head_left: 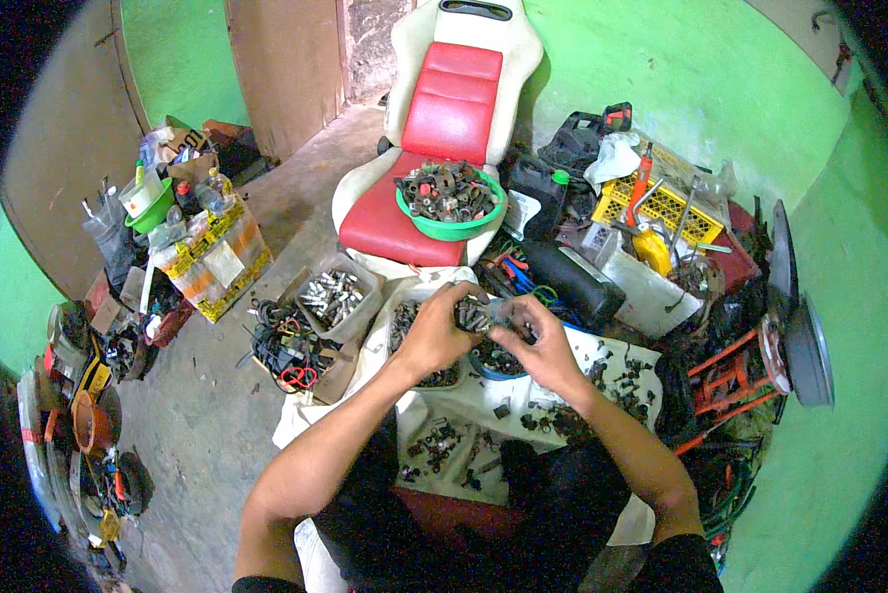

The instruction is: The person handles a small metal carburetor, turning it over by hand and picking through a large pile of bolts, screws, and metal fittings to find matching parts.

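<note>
Both hands are raised close together in front of my lap, over the white cloth (602, 341). My left hand (434, 334) curls around a small cluster of grey metal pieces (473, 315); its exact kind is unclear. Against its right side, my right hand (540, 344) has fingers and thumb bent together at a blurred greyish bit. Partly hidden below the hands are a rectangular tub of small dark parts (404, 318) and a round blue-rimmed container (493, 374). Many small black pieces (622, 383) lie scattered on the cloth, with more on the pale fabric (444, 445) nearer me.
A red and white car seat (385, 212) stands ahead, bearing a green basin (444, 230) heaped with metal parts. Left of the cloth sits a plastic tub of silvery parts (333, 296). Crates, tools and a yellow crate (696, 219) crowd the right; a taped carton (217, 262) is left.
</note>
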